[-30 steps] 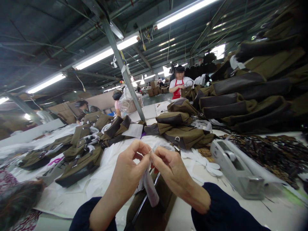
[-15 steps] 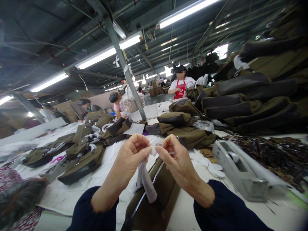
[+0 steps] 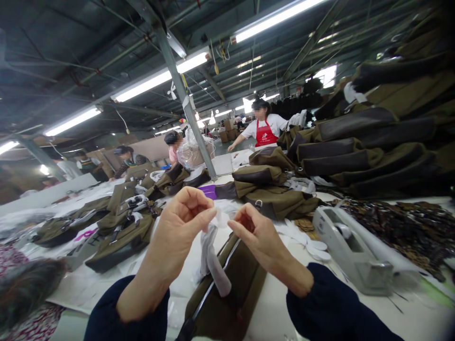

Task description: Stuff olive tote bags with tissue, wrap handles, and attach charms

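Note:
My left hand (image 3: pixel 183 225) is closed in a pinch on a thin, translucent white wrapping (image 3: pixel 222 219) at the upper end of a covered bag handle (image 3: pixel 213 265). Facing it, my right hand (image 3: pixel 259 237) is also pinched, its fingertips by the wrapping's edge; what they hold is too small to make out. Beneath both hands lies an olive-green bag (image 3: pixel 245 289) with dark trim and a pale zipper (image 3: pixel 209 289). The covered handle hangs down over the bag beside the zipper.
Right of the bag stands a grey tape dispenser (image 3: pixel 351 251), near white oval pieces (image 3: pixel 316 244) and a heap of dark brown straps (image 3: pixel 401 227). Stacked olive bags (image 3: pixel 373 147) rise behind it. More bags (image 3: pixel 124 232) lie at left. A co-worker in a red apron (image 3: pixel 266 135) stands across the table.
My hands have moved apart slightly, the left going up and left. The handle sways a little. Across the table, the red-aproned co-worker has stretched an arm out to the left of the picture.

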A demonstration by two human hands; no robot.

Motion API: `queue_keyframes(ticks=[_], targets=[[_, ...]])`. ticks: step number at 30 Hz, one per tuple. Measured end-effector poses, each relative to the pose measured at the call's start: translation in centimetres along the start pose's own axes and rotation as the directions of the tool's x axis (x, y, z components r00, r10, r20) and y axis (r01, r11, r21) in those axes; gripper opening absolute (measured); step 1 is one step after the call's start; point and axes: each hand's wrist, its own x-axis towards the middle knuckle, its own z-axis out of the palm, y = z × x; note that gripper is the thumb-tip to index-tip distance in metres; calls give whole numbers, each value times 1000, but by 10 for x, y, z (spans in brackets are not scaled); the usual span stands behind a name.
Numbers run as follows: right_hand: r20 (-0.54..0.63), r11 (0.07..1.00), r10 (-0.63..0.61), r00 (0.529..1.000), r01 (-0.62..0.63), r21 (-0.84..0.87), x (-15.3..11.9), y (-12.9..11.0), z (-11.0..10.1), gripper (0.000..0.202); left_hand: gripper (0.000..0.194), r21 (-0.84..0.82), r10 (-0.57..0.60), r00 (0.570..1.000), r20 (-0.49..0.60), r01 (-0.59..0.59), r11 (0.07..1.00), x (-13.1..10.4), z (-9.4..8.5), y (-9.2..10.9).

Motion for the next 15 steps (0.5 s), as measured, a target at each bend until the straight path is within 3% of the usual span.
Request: queue_keyframes(ticks=[3, 5, 7, 9, 11, 12, 13, 15], targets=[[-54, 885, -225, 973, 181, -429, 4, -20, -5, 36, 16, 68, 9, 998, 59, -13, 998, -4, 7, 7], [25, 801, -286, 958, 254, -542, 8, -29, -6, 30, 15, 102, 10, 994, 107, -21, 995, -6, 10, 10], [54, 803, -289, 956, 272, -531, 9, -32, -6, 23, 14, 203, 43, 995, 95, -61, 977, -7, 11, 5], [24, 878, -264, 964, 251, -407, 6, -25, -6, 26, 32, 366, 66, 997, 46, -78, 927, -9, 10, -7], [-46, 970, -189, 981, 179, -162, -1, -12, -3, 32, 53, 501, 1, 1000, 31, -16, 865, -13, 10, -24], [-66, 994, -109, 992, 109, -1, -6, -5, 0, 35, 55, 543, -51, 998, 38, 22, 840, -15, 10, -33], [-62, 985, 0, 998, 11, 175, -11, 3, 5, 38, 50, 567, -96, 994, 50, 50, 822, -18, 12, -40], [34, 844, 209, 977, -198, 499, -17, 17, 18, 41, 39, 570, -123, 989, 78, 57, 820, -21, 15, -50]])
